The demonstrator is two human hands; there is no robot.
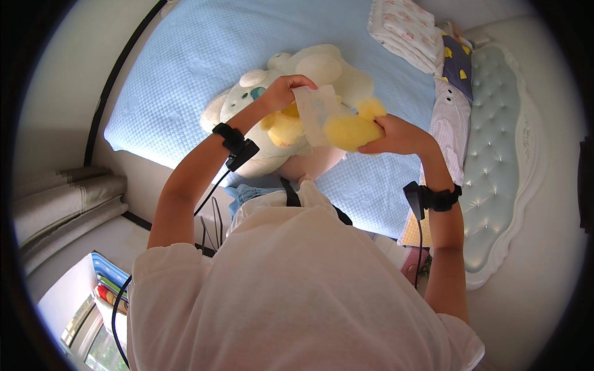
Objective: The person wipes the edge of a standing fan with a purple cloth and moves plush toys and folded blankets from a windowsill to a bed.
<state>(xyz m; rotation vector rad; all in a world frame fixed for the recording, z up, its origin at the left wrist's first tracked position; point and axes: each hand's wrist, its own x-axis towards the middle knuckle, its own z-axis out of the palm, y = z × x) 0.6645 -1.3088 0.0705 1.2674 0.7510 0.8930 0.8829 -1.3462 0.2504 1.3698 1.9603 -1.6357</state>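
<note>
My left hand (285,92) grips the upper corner of a thin whitish sheet (317,111) with faint printing; whether it is paper or cloth I cannot tell. My right hand (397,134) holds a fluffy yellow object (352,132), apparently a plush toy, against or just beside the sheet's right edge. Behind the sheet and below my left hand, a yellow plush toy (284,130) rests against a large cream plush toy (239,109) with rounded ears. Another pale plush shape (357,83) lies beyond the sheet.
The plush toys lie on a bed with a light blue quilted cover (195,55). Folded floral bedding (403,32) and pillows (449,120) line its right side, before a tufted headboard (492,153). Black wrist straps with cables are on both my arms. A curtain (69,195) hangs at left.
</note>
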